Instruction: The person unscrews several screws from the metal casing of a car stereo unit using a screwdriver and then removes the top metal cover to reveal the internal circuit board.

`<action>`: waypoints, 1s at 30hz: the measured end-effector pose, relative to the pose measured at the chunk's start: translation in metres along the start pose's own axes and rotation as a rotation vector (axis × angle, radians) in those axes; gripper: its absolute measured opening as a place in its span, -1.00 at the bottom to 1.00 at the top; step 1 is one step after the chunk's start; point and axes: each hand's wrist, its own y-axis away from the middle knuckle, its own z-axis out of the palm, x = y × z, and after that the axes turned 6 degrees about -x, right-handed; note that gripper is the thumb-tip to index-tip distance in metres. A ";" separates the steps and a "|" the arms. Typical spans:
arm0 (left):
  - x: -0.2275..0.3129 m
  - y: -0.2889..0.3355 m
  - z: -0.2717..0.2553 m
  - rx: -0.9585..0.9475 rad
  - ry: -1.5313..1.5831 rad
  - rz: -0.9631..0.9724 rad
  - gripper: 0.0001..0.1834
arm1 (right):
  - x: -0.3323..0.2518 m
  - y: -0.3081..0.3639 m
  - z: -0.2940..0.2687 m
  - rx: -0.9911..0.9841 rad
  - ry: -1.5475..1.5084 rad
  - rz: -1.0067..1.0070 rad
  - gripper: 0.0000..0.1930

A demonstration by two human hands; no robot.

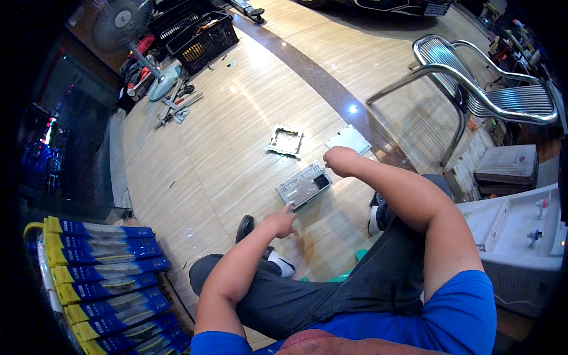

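A flat silver metal electronics box, with slots along its top and a black square patch at its right end, lies on the floor between my feet. My left hand is at its near left corner. The index finger stretches to the edge there, and the other fingers are loosely apart with nothing in them. Over the box's far right corner my right hand is closed, and what its fingers grip is too small to make out. Beyond the box lies a rectangular open frame. Just past my right hand is a flat silver metal plate.
A steel chair stands at the right, above a grey box and a white dispenser-like appliance. Blue-and-yellow packages hang at the left. Tools, a fan and a black basket are far left.
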 end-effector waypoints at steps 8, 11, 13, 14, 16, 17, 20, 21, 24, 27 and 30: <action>-0.003 0.000 0.001 -0.020 0.021 -0.027 -0.29 | -0.008 0.004 -0.010 0.025 -0.045 -0.008 -0.76; -0.003 -0.002 0.002 -0.015 0.019 -0.028 -0.29 | -0.010 0.006 -0.013 0.007 -0.054 -0.054 -0.79; -0.004 -0.001 0.003 -0.016 0.016 -0.034 -0.29 | -0.013 0.007 -0.013 0.061 -0.080 -0.082 -0.84; -0.003 0.000 0.004 -0.014 0.015 -0.034 -0.30 | -0.011 0.006 -0.012 0.060 -0.080 -0.084 -0.84; -0.003 0.000 0.005 -0.011 0.017 -0.038 -0.30 | -0.009 0.003 -0.010 0.015 -0.033 -0.092 -0.82; -0.003 -0.001 0.004 -0.011 0.012 -0.036 -0.30 | -0.006 0.001 -0.006 0.015 -0.030 -0.093 -0.82; 0.001 -0.002 0.002 -0.021 0.009 -0.040 -0.31 | -0.001 0.000 0.000 0.034 0.003 -0.030 -0.76; 0.002 -0.001 0.001 -0.034 0.008 -0.045 -0.31 | -0.004 0.003 -0.002 0.035 -0.006 0.013 -0.74; 0.001 0.002 0.002 -0.028 0.005 -0.052 -0.30 | -0.014 0.008 -0.012 0.044 -0.034 0.063 -0.70; 0.002 0.001 0.001 -0.007 0.015 -0.031 -0.30 | -0.014 0.011 -0.014 0.064 -0.048 0.080 -0.74; 0.005 0.003 0.000 -0.005 0.005 -0.037 -0.34 | -0.007 0.004 -0.010 0.084 -0.038 -0.021 -0.80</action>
